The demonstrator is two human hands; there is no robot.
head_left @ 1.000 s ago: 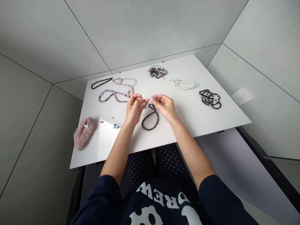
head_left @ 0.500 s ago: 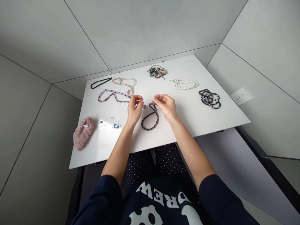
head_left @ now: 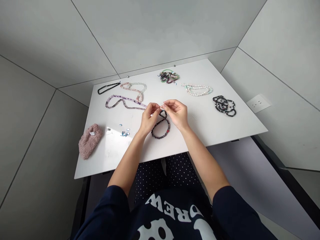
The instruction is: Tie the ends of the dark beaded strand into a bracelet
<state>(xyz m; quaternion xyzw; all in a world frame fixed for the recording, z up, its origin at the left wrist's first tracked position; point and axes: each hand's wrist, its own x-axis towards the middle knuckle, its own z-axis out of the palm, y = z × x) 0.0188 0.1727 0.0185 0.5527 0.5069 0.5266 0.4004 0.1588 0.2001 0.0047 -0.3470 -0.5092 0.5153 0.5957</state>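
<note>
A strand of dark beads with one red bead lies looped on the table in front of me, its far end rising to my fingertips. My right hand pinches that end between thumb and forefinger. Close against it, the fingers of my left hand are pinched together; what they hold is too small and too covered to make out. A purple and grey bead strand runs across the table and passes out of sight behind my left hand.
Pink and clear beads, a black strand, a mixed bead pile, pale beads and black strands lie around the white table. A fuzzy pink pouch and blue scraps are at left.
My left hand has moved right, so its fingertips now meet those of my right hand. The gap between them has closed. The dark strand stays almost where it was.
</note>
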